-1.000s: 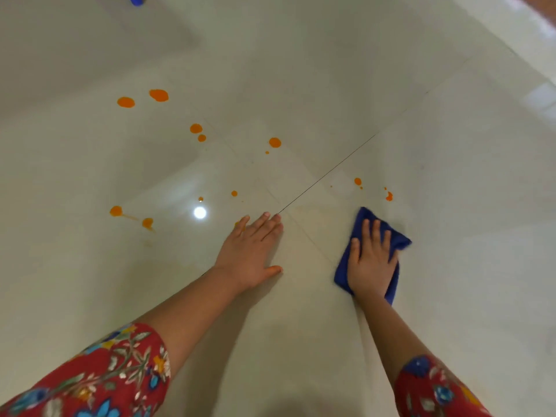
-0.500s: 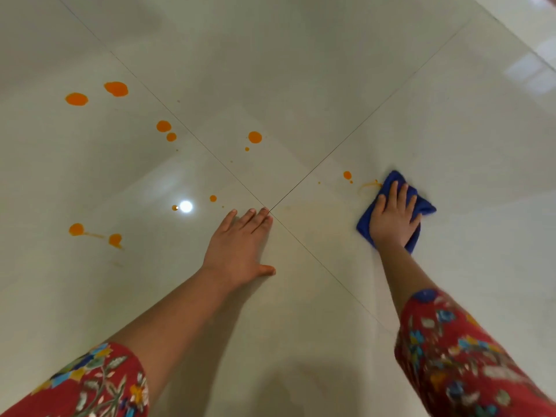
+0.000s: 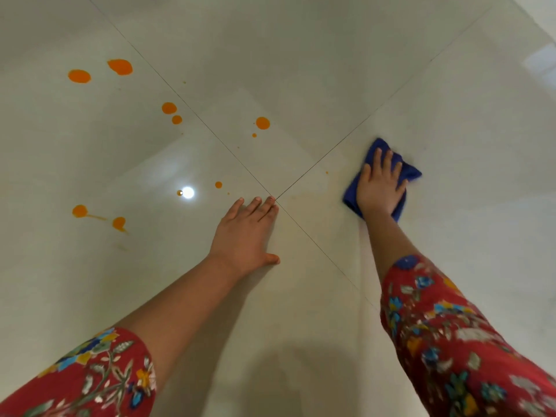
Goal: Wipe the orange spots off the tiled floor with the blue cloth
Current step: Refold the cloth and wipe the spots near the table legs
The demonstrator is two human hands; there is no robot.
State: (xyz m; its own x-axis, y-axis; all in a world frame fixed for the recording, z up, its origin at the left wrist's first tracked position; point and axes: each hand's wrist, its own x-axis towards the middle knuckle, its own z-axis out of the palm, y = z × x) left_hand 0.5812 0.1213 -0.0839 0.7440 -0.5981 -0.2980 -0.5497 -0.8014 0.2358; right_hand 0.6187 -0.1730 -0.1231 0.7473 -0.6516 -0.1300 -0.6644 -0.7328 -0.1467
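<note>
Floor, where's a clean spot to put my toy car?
Bare floor lies right of the blue cloth and between the left hand and right hand, on the near side. Left of the left hand, orange spots crowd it.

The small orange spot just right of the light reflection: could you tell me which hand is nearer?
Left. The left hand rests flat just below the small orange spot; the right hand presses the blue cloth well off to its right.
</note>
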